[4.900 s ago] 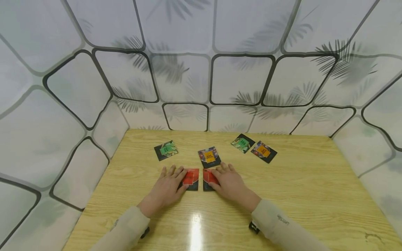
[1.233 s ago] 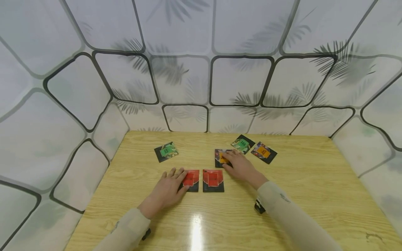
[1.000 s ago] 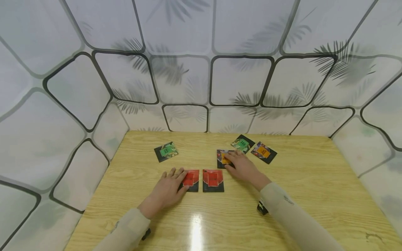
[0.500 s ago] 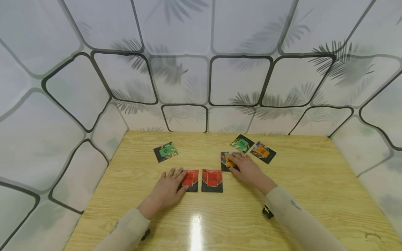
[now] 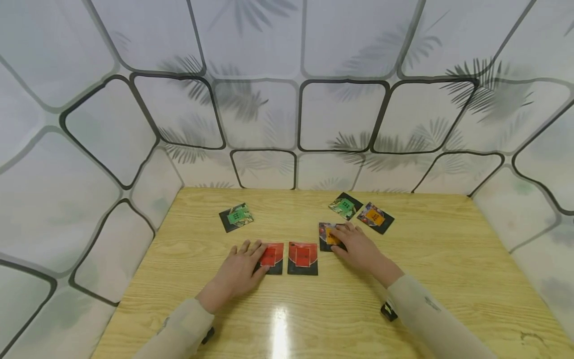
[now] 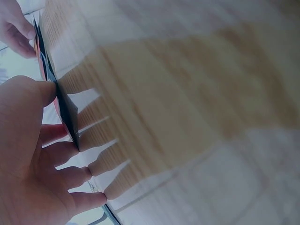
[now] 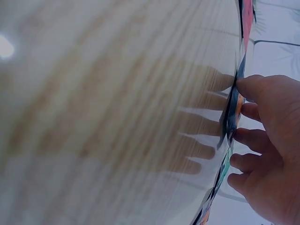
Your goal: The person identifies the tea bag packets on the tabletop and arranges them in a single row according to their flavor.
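Observation:
In the head view my left hand (image 5: 239,267) rests with spread fingers on the left half of a red and black square card (image 5: 275,254). A second red and black card (image 5: 302,258) lies just to its right, with a narrow gap between. My right hand (image 5: 358,249) lies over the right part of an orange and black card (image 5: 326,238), its fingertips on the orange patch. That card sits up and right of the second red card. In the right wrist view the thumb and fingertips touch the orange card (image 7: 231,115) from above, flat on the table.
A green and black card (image 5: 237,217) lies at the back left of the wooden table (image 5: 202,319). Behind my right hand are another green card (image 5: 346,205) and another orange card (image 5: 376,218), tilted side by side. A patterned cloth wall (image 5: 264,114) encloses the table's back and sides.
My right hand has left the second red card and slid the orange card from the middle rightward, then toward me, turning it straighter. My left hand has stayed on its red card.

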{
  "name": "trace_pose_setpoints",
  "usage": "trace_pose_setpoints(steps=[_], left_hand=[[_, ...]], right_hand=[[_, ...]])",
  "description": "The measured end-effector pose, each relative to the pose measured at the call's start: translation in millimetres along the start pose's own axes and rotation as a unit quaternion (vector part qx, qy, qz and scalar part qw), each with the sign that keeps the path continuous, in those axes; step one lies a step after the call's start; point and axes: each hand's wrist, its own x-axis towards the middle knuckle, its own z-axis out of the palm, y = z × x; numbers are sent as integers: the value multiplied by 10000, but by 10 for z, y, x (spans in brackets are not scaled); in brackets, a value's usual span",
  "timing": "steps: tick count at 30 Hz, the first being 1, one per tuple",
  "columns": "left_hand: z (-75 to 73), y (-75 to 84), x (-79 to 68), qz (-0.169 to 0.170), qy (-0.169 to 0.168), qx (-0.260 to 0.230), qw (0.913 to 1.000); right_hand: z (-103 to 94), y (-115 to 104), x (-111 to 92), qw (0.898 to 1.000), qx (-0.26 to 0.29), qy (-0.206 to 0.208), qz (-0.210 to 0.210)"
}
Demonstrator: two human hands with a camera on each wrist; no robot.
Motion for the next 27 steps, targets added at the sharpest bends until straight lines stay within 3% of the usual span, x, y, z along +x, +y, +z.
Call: trace_pose_setpoints(steps=[27], left_hand=[[-15,8,-10,33,26,-14,10000]], right_hand=[[7,-134,-363,10000,56,16,-32]])
